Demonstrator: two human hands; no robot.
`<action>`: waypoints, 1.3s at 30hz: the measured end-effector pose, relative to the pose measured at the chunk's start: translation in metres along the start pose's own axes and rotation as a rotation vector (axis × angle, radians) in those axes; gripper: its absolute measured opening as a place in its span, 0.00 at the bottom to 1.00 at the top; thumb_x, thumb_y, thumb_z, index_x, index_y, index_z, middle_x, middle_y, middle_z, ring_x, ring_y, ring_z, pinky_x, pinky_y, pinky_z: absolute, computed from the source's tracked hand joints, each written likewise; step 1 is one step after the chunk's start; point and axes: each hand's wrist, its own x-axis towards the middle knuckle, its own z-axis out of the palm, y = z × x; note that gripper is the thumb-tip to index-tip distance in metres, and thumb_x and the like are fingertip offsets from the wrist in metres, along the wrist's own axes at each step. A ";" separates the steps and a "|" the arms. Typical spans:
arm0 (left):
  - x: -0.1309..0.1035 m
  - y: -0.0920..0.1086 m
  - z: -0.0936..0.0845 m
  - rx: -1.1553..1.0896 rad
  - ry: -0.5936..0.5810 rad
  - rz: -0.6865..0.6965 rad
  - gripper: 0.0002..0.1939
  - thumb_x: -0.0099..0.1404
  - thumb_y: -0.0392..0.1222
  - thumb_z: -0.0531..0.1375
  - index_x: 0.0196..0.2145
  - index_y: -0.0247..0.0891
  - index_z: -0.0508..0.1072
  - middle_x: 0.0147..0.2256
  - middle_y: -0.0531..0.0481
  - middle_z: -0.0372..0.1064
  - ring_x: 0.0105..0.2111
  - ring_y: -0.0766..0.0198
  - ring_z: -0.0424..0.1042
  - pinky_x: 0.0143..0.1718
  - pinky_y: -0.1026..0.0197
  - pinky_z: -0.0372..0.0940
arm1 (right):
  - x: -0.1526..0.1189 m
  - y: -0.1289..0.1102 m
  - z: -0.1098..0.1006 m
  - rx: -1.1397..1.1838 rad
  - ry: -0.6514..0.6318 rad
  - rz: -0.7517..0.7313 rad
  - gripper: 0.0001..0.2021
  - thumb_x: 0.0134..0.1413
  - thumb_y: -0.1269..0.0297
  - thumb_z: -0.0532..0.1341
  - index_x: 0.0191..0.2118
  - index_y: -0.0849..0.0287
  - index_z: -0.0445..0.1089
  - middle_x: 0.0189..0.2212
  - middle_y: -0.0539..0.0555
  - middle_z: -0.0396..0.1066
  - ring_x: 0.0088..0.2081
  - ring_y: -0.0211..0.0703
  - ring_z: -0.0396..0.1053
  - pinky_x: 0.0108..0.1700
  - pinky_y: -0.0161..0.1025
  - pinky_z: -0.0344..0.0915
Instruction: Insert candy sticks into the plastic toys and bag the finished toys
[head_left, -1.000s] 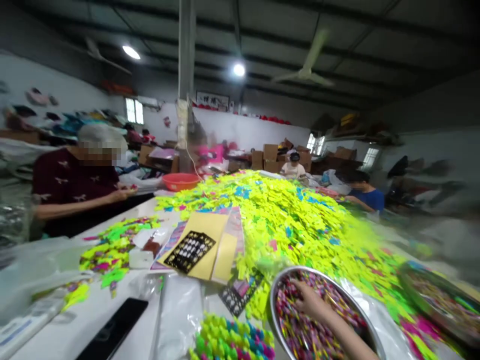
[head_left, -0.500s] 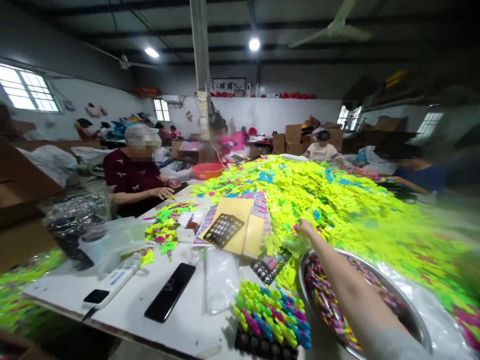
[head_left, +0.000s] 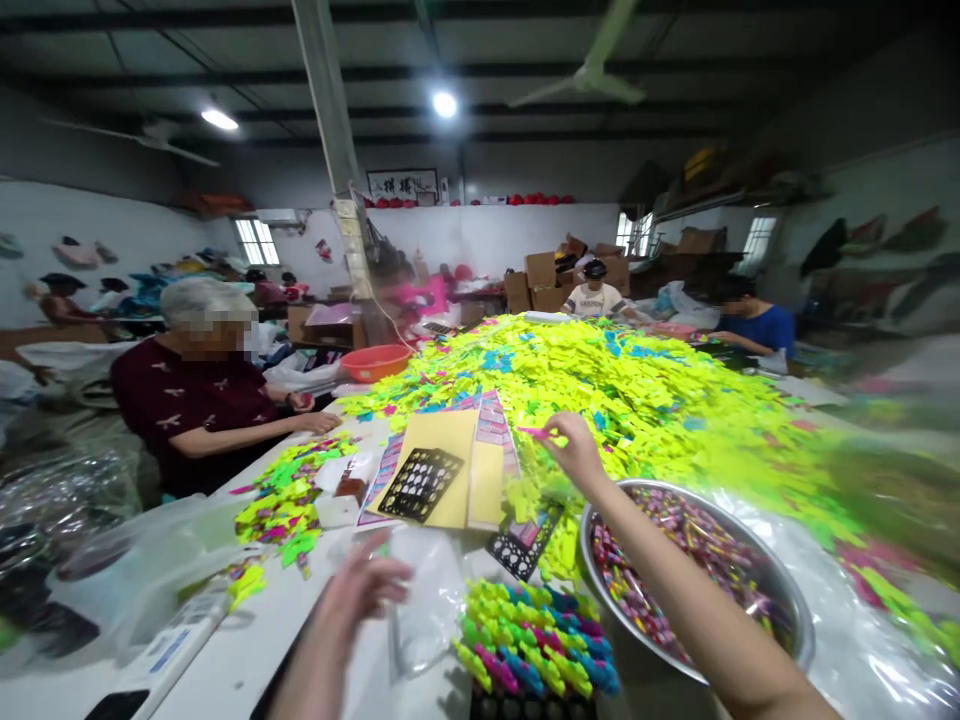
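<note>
My right hand (head_left: 574, 452) is raised beside the large pile of neon-yellow plastic pieces (head_left: 645, 380), pinching a small pink plastic piece (head_left: 534, 433). My left hand (head_left: 369, 583), somewhat blurred, hovers over the table by a clear plastic bag (head_left: 427, 610), its fingers apart with nothing visible in them. In front of me, rows of yellow, green, pink and blue pieces (head_left: 532, 630) stand in a black holed tray (head_left: 525, 706). Beneath my right forearm is a metal bowl (head_left: 804, 640) full of small colourful wrapped sticks (head_left: 675, 520).
Black perforated sheets (head_left: 420, 485) lie on yellow card (head_left: 442, 440). At left are a smaller heap of pieces (head_left: 281, 500), a white strip-shaped device (head_left: 176, 640) and a translucent tub (head_left: 150, 560). A co-worker (head_left: 202, 400) sits there; others sit beyond the pile. A red basin (head_left: 375, 363) stands behind.
My right hand has drawn back from the pile and left, with the pink piece in its fingertips. My left hand has come into view over the phone's place. The view has swung right.
</note>
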 end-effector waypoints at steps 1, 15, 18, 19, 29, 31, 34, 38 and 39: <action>-0.002 0.001 0.015 -0.068 -0.102 -0.060 0.27 0.60 0.60 0.48 0.46 0.37 0.67 0.31 0.47 0.70 0.27 0.63 0.68 0.30 0.59 0.63 | -0.016 -0.023 -0.007 0.085 0.067 -0.197 0.05 0.53 0.66 0.58 0.30 0.60 0.66 0.33 0.54 0.69 0.38 0.40 0.63 0.43 0.38 0.56; -0.002 -0.001 0.124 -0.204 -0.307 -0.118 0.26 0.58 0.61 0.49 0.39 0.36 0.69 0.13 0.58 0.53 0.13 0.73 0.48 0.15 0.68 0.45 | -0.149 -0.061 -0.079 0.562 -0.135 0.031 0.26 0.54 0.73 0.50 0.59 0.51 0.49 0.56 0.55 0.54 0.57 0.44 0.51 0.56 0.45 0.52; -0.001 -0.002 0.128 -0.171 -0.217 -0.099 0.24 0.57 0.60 0.51 0.34 0.35 0.70 0.14 0.58 0.52 0.14 0.73 0.48 0.15 0.69 0.43 | -0.164 -0.055 -0.072 0.768 -0.109 0.216 0.20 0.56 0.68 0.52 0.55 0.52 0.57 0.52 0.57 0.61 0.53 0.46 0.58 0.55 0.47 0.54; -0.001 -0.002 0.129 -0.164 -0.201 -0.096 0.23 0.57 0.60 0.52 0.32 0.35 0.69 0.15 0.57 0.54 0.15 0.74 0.50 0.16 0.69 0.44 | -0.166 -0.056 -0.068 0.882 -0.147 0.278 0.20 0.55 0.66 0.54 0.55 0.52 0.57 0.49 0.57 0.64 0.50 0.46 0.62 0.52 0.47 0.58; -0.018 0.011 0.141 -0.143 -0.168 -0.075 0.24 0.56 0.59 0.53 0.37 0.33 0.71 0.31 0.46 0.73 0.33 0.59 0.70 0.30 0.64 0.62 | -0.168 -0.076 -0.042 1.159 -0.191 0.500 0.15 0.46 0.55 0.61 0.36 0.61 0.71 0.22 0.50 0.66 0.21 0.33 0.58 0.21 0.31 0.54; -0.019 0.010 0.142 -0.146 -0.158 -0.066 0.24 0.57 0.58 0.53 0.38 0.33 0.71 0.34 0.44 0.73 0.38 0.56 0.70 0.33 0.63 0.63 | -0.169 -0.077 -0.040 1.185 -0.167 0.522 0.16 0.46 0.52 0.61 0.34 0.62 0.71 0.20 0.49 0.63 0.19 0.30 0.53 0.19 0.30 0.49; -0.017 0.003 0.141 -0.160 -0.173 -0.060 0.24 0.58 0.57 0.53 0.40 0.33 0.71 0.38 0.44 0.73 0.39 0.56 0.70 0.37 0.61 0.63 | -0.171 -0.078 -0.038 1.248 -0.179 0.547 0.17 0.48 0.50 0.59 0.30 0.62 0.69 0.17 0.46 0.57 0.18 0.29 0.49 0.18 0.30 0.45; -0.011 -0.004 0.141 -0.128 -0.238 -0.089 0.27 0.57 0.58 0.53 0.43 0.33 0.70 0.37 0.44 0.73 0.35 0.58 0.71 0.36 0.61 0.63 | -0.172 -0.077 -0.037 1.329 -0.232 0.556 0.19 0.50 0.47 0.56 0.28 0.61 0.67 0.15 0.44 0.51 0.17 0.29 0.45 0.19 0.30 0.43; -0.011 -0.004 0.141 -0.123 -0.239 -0.090 0.27 0.57 0.58 0.53 0.45 0.33 0.69 0.38 0.44 0.73 0.37 0.58 0.71 0.36 0.61 0.63 | -0.172 -0.077 -0.036 1.343 -0.232 0.560 0.19 0.50 0.47 0.56 0.27 0.61 0.66 0.15 0.44 0.49 0.17 0.29 0.44 0.19 0.30 0.43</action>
